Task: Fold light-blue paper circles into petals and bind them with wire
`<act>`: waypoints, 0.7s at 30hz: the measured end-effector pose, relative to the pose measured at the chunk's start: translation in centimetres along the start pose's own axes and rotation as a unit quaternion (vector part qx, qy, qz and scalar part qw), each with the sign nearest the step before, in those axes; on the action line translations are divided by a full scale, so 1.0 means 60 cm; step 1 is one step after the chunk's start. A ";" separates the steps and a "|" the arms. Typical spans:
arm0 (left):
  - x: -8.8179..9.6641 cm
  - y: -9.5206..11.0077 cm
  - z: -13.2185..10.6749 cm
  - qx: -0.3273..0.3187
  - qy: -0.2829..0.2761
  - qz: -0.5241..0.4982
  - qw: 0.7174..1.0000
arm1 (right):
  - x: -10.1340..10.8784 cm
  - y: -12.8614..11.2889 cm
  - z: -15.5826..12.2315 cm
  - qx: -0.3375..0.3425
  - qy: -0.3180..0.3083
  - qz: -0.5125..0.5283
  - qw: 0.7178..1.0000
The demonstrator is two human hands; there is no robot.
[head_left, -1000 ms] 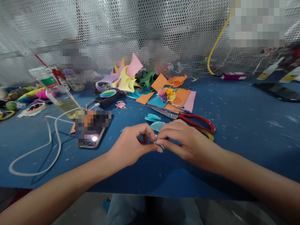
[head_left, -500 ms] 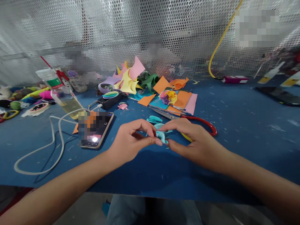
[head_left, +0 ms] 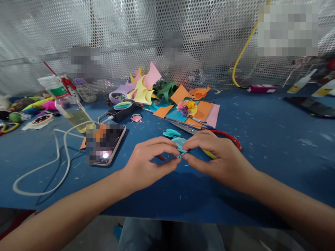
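Observation:
Between my two hands is a small curled piece of turquoise paper [head_left: 181, 152], pinched at both sides by the fingertips. My left hand [head_left: 150, 160] grips its left edge with thumb and forefinger, while my right hand [head_left: 217, 153] pinches the right edge. Fingers cover much of the piece. Just behind it on the table lie pale turquoise paper pieces [head_left: 179, 141] and a folded turquoise paper bundle [head_left: 171, 132]. Red-handled scissors [head_left: 188, 129] lie beyond my right hand, which partly hides their handles.
A phone [head_left: 115, 146] with a white cable [head_left: 67, 153] looping beside it lies left. Cut coloured paper [head_left: 141, 91] and a multicoloured paper flower [head_left: 187, 108] are heaped behind. Left of these stands a glue bottle [head_left: 75, 116]. A dark phone [head_left: 310, 106] lies far right, before the perforated metal panel [head_left: 209, 38].
The curled turquoise piece has been turned and pressed flatter between the fingertips. My left fingers have shifted slightly up and right; both hands still pinch it.

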State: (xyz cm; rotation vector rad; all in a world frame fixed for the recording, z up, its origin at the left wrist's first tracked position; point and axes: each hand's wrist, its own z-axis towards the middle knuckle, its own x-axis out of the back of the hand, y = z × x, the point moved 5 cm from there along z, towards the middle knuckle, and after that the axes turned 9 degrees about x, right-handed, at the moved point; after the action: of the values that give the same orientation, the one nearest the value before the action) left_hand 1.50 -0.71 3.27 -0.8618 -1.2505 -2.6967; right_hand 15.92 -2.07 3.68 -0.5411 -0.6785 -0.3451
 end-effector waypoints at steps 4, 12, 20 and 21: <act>0.001 0.001 -0.001 0.009 0.010 0.001 1.000 | 0.002 0.000 0.001 0.008 0.011 0.002 1.000; 0.005 -0.001 -0.001 0.038 0.037 0.005 0.999 | 0.002 0.001 0.002 -0.021 0.028 0.023 0.999; 0.007 0.000 -0.001 0.059 0.044 0.002 0.997 | 0.004 0.006 -0.001 -0.042 0.036 0.026 0.998; 0.008 0.000 -0.001 0.057 0.047 0.002 0.997 | 0.004 0.006 -0.001 -0.041 0.036 0.028 0.998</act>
State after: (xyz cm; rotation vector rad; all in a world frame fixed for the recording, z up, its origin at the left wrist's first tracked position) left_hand 1.09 -0.65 3.47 -0.7148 -1.3651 -2.5997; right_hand 16.29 -1.86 3.67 -0.6210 -0.5807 -0.3395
